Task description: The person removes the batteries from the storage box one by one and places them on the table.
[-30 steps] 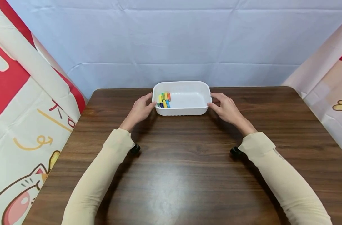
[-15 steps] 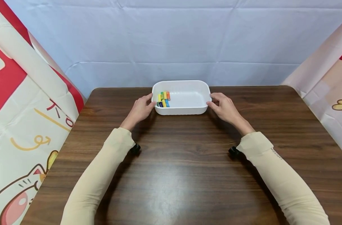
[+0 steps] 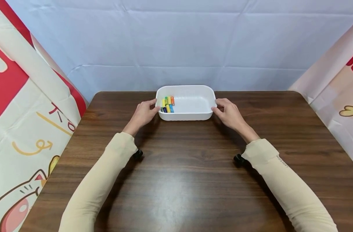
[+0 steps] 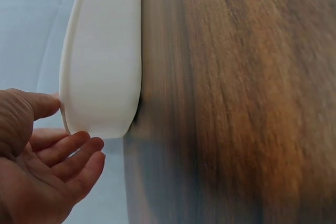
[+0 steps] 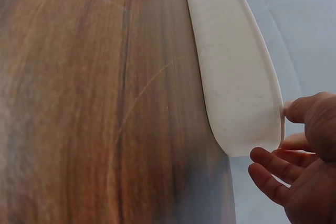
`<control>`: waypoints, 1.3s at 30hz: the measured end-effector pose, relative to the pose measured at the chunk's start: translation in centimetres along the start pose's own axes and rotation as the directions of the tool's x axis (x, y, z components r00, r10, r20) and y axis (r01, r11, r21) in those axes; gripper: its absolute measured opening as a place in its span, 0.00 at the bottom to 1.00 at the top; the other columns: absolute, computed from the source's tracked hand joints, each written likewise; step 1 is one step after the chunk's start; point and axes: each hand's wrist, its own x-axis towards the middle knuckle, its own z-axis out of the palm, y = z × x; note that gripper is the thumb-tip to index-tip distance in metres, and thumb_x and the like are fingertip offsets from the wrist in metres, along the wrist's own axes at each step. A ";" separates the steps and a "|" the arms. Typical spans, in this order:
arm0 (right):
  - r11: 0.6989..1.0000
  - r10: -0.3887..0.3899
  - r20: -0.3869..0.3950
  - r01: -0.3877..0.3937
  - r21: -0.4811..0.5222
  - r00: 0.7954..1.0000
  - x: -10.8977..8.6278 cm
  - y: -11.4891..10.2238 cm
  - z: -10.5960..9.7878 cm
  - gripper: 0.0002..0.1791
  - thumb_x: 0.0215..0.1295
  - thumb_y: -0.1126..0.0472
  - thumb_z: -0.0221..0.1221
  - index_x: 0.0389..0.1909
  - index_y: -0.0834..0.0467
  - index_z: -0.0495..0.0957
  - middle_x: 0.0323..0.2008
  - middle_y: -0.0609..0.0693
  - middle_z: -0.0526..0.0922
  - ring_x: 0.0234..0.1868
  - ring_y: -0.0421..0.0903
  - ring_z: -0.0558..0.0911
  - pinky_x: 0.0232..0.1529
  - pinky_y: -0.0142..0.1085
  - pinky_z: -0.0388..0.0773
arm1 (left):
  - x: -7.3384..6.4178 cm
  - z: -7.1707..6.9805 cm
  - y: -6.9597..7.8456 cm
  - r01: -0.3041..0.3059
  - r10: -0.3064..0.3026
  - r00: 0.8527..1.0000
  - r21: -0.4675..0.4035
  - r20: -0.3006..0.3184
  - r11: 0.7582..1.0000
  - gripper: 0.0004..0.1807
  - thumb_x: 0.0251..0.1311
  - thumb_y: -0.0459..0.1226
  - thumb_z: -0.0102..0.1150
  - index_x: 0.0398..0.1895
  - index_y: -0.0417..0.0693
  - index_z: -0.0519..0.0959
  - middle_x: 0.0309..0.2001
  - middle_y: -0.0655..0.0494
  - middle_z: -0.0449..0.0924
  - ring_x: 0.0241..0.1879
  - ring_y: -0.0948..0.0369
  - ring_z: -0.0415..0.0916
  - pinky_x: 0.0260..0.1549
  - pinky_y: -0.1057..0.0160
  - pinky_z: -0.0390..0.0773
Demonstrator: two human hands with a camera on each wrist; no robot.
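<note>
A white plastic bin [image 3: 186, 116] with rounded corners stands at the back edge of the table. Inside its left end lie several small colourful batteries [image 3: 168, 104], grouped in two rows. My left hand [image 3: 144, 112] grips the bin's left end, thumb at the front of the rim and fingers round the end wall, as the left wrist view shows. At the right end my right hand [image 3: 229, 114] holds the bin the same way; in the right wrist view its thumb meets the rim and the fingers bend at the end wall. The wrist views hide the batteries.
The dark wooden table [image 3: 182, 167] spreads out in front of the bin. Right behind it hangs a pale blue cloth [image 3: 182, 42]. Printed cloths flank the table, one on the left [image 3: 22, 129] and another on the right [image 3: 343, 103].
The head view has shifted slightly. Both hands keep hold of the bin's ends, and the batteries lie in the same arrangement.
</note>
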 end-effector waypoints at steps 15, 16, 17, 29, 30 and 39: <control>0.999 -0.045 -0.012 0.045 0.001 0.999 -1.4 -1.6 0.4 0.19 0.75 0.67 0.60 0.61 0.74 0.77 0.61 0.70 0.76 0.52 0.64 0.84 0.49 0.55 0.83 | -2.2 -0.9 -0.2 -0.014 0.014 1.000 0.010 0.001 1.000 0.32 0.77 0.43 0.57 0.78 0.42 0.64 0.71 0.44 0.71 0.48 0.53 0.78 0.36 0.58 0.73; 0.999 -0.044 -0.011 0.044 -0.002 0.999 -1.5 -1.6 0.5 0.19 0.75 0.67 0.60 0.61 0.74 0.77 0.61 0.70 0.76 0.52 0.64 0.84 0.49 0.55 0.83 | -2.3 -1.0 -0.2 -0.012 0.012 1.000 0.015 0.001 1.000 0.32 0.77 0.43 0.57 0.78 0.42 0.64 0.71 0.43 0.72 0.43 0.53 0.77 0.35 0.58 0.72; 0.999 -0.044 -0.010 0.044 -0.005 0.999 -1.6 -1.7 0.5 0.20 0.75 0.67 0.60 0.61 0.74 0.77 0.62 0.70 0.76 0.52 0.64 0.84 0.49 0.55 0.83 | -2.5 -1.0 -0.1 -0.010 0.010 1.000 0.019 0.001 1.000 0.32 0.77 0.43 0.57 0.78 0.41 0.65 0.70 0.43 0.73 0.37 0.53 0.74 0.33 0.58 0.71; 0.998 -0.056 -0.026 0.055 -0.042 0.998 -3.4 -2.5 1.1 0.21 0.73 0.65 0.62 0.62 0.73 0.77 0.62 0.69 0.77 0.44 0.60 0.83 0.42 0.51 0.80 | -4.4 -1.1 -0.4 -0.028 0.028 1.000 0.031 -0.009 0.999 0.31 0.76 0.42 0.58 0.77 0.40 0.66 0.67 0.42 0.76 0.40 0.52 0.77 0.31 0.58 0.71; 0.997 -0.058 -0.023 0.056 -0.044 0.998 -3.5 -2.6 1.2 0.22 0.73 0.65 0.62 0.62 0.73 0.77 0.62 0.68 0.77 0.42 0.59 0.82 0.41 0.50 0.80 | -4.6 -1.1 -0.5 -0.029 0.030 0.999 0.025 -0.013 0.999 0.31 0.76 0.42 0.58 0.76 0.39 0.67 0.67 0.42 0.76 0.41 0.51 0.78 0.31 0.57 0.71; 0.995 -0.066 -0.012 0.065 -0.075 0.998 -4.8 -3.9 1.9 0.23 0.73 0.65 0.63 0.63 0.73 0.76 0.61 0.68 0.77 0.33 0.53 0.79 0.37 0.46 0.77 | -6.3 -1.5 -1.1 -0.026 0.027 0.999 0.027 -0.022 0.999 0.30 0.75 0.40 0.60 0.75 0.37 0.68 0.65 0.39 0.78 0.55 0.48 0.81 0.43 0.53 0.80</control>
